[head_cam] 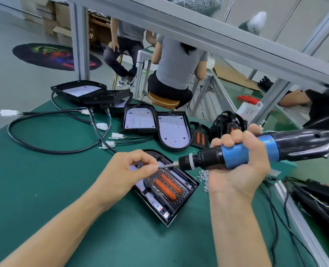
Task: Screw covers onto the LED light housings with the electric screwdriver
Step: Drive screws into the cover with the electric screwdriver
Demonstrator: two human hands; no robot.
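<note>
My right hand grips the blue and black electric screwdriver, held nearly level with its bit pointing left. My left hand pinches a small screw between thumb and forefinger right at the bit's tip. Below both lies a black LED light housing on the green table. A dark cover with two orange lenses sits on the housing's white LED board. My left hand hides the housing's far left corner.
Two open housings with white LED boards lie behind, beside a loose cover and a stack of covers. Loose screws lie by my right wrist. Black cables with white plugs sprawl on the left. People sit beyond the table.
</note>
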